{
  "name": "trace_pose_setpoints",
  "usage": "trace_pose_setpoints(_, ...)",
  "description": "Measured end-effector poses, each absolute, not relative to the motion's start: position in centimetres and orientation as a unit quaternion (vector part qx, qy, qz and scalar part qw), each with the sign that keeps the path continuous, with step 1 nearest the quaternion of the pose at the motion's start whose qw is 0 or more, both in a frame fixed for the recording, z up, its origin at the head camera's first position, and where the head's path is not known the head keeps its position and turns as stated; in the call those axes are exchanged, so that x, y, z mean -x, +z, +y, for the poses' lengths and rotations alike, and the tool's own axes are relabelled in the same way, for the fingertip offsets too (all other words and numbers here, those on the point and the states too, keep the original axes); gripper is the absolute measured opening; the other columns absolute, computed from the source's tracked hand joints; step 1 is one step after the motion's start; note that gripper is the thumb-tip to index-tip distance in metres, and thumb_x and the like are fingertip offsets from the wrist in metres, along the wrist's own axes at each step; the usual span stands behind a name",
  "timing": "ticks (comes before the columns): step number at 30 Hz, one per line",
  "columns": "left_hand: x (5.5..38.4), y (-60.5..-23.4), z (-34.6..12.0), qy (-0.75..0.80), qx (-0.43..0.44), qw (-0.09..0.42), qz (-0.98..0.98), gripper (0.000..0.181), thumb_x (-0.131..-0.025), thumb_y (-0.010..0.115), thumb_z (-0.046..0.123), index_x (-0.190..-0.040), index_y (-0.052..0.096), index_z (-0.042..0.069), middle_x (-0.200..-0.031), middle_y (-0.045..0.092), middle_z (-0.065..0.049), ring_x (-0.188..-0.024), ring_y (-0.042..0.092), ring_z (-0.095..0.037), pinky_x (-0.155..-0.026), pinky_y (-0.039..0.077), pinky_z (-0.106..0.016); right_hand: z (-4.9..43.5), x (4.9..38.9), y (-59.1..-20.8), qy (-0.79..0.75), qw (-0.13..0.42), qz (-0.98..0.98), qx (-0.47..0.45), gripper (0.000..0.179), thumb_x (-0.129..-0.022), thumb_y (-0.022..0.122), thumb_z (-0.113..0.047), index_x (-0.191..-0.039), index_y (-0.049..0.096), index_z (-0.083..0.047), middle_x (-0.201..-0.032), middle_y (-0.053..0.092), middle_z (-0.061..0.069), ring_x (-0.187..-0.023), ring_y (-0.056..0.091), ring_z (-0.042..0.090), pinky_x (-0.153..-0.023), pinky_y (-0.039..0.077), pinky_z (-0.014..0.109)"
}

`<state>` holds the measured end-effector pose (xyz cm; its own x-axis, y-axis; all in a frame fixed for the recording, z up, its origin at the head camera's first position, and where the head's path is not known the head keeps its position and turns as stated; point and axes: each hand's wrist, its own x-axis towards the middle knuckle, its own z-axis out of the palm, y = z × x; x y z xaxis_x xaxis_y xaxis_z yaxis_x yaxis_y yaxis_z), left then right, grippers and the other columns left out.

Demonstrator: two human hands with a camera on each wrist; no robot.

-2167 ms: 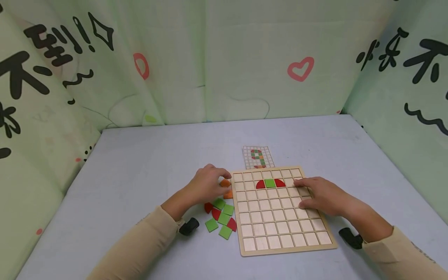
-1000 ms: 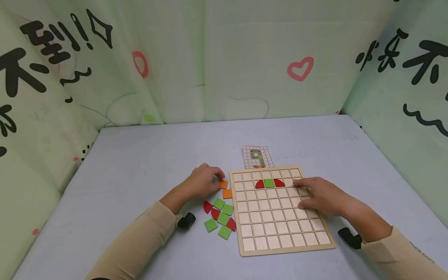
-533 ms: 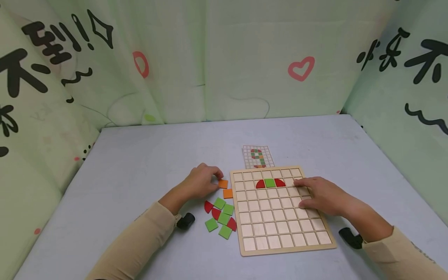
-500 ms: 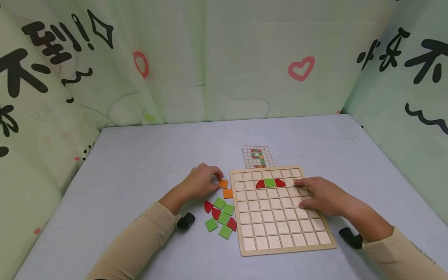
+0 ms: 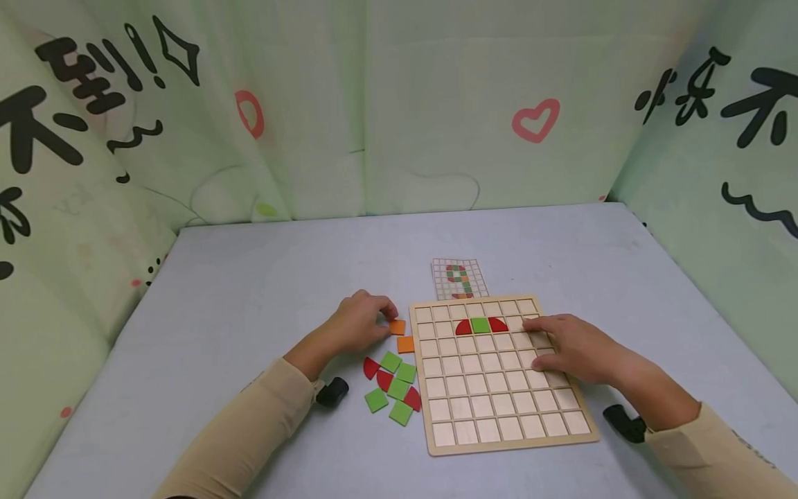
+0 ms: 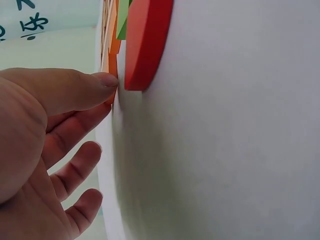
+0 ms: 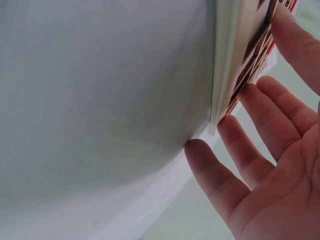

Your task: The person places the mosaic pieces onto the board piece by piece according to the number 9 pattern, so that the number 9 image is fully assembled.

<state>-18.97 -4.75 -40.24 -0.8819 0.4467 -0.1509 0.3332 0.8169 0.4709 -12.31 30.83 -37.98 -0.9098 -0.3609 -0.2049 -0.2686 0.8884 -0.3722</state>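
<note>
Orange tiles (image 5: 397, 327), two, one apparently pinched by left hand (image 5: 360, 323); right hand (image 5: 578, 347) spread on one board (image 5: 495, 383)

Left fingers (image 6: 79, 127) bent in pinch; right fingers (image 7: 245, 152) spread, nearly straight

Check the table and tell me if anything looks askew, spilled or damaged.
Nothing looks spilled or damaged. Only the loose green square tiles and red quarter-circle tiles look untidy, lying at mixed angles beside the pale wooden grid board.

The pale table (image 5: 280, 270) bears a gridded board (image 5: 496, 383), tiles (image 5: 398, 389), a card (image 5: 460, 278).
</note>
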Motion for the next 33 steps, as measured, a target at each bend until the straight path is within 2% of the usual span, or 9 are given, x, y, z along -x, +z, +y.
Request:
trace_pose_setpoints(14,18.9,-40.3,-4.5,0.199,-0.208,0.116,0.951,0.018,-0.09,0.077,0.019,-0.107,0.072,0.016,-0.098,0.065,0.005,-0.096,0.05,-0.017,-0.083,0.045,-0.032,30.6,12.2,-37.9,-0.17,0.147,0.963,0.149,0.065,-0.085,0.08,-0.028,-0.137,0.055,0.002,-0.136,0.052,0.03,-0.126,0.045,0.05,-0.098,0.039,0.062)
trace_pose_setpoints(33,18.5,-39.0,-3.9,0.207,-0.228,0.1,0.946,0.021,-0.091,0.074,0.023,-0.109,0.07,0.014,-0.102,0.064,0.003,-0.097,0.05,-0.017,-0.082,0.045,-0.031,30.6,12.1,-37.9,-0.171,0.141,0.963,0.15,0.064,-0.084,0.08,-0.027,-0.137,0.056,0.002,-0.134,0.053,0.031,-0.125,0.046,0.05,-0.098,0.04,0.062)
